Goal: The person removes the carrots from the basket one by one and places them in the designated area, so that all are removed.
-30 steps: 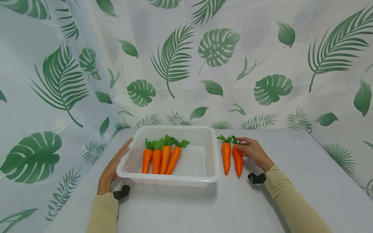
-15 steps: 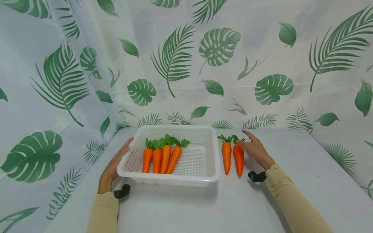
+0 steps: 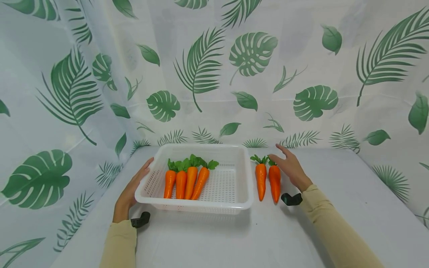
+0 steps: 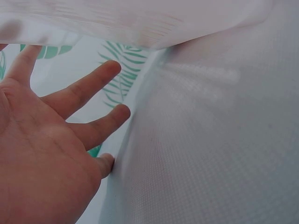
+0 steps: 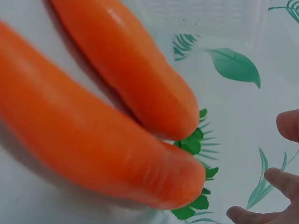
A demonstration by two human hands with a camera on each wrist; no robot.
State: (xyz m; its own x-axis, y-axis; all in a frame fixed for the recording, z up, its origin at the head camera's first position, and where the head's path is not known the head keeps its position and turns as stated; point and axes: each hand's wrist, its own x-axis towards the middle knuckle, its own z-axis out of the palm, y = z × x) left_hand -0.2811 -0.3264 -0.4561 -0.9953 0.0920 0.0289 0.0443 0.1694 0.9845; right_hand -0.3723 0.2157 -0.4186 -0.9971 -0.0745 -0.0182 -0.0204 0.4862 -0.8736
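A white plastic basket (image 3: 194,203) with perforated walls holds several orange carrots (image 3: 191,182), their green tops toward the back. My left hand (image 3: 132,188) rests along the basket's left side; in the left wrist view its fingers (image 4: 84,91) are spread. Outside the basket, to its right, two more carrots lie side by side on the table: a left carrot (image 3: 260,180) and a right carrot (image 3: 275,184). My right hand (image 3: 291,168) reaches over the leafy end of the right carrot, fingers extended and holding nothing. The right wrist view shows both carrots close up, fingertips (image 5: 280,179) apart from them.
A white cloth covers the table (image 3: 207,238). Behind and at the left hangs a white curtain (image 3: 207,123) printed with green leaves. Each wrist carries a small black device, one at the left (image 3: 140,220) and one at the right (image 3: 291,199).
My right hand has let go of the right carrot's top, opened its fingers and lifted slightly up. The left hand and basket stay in place.
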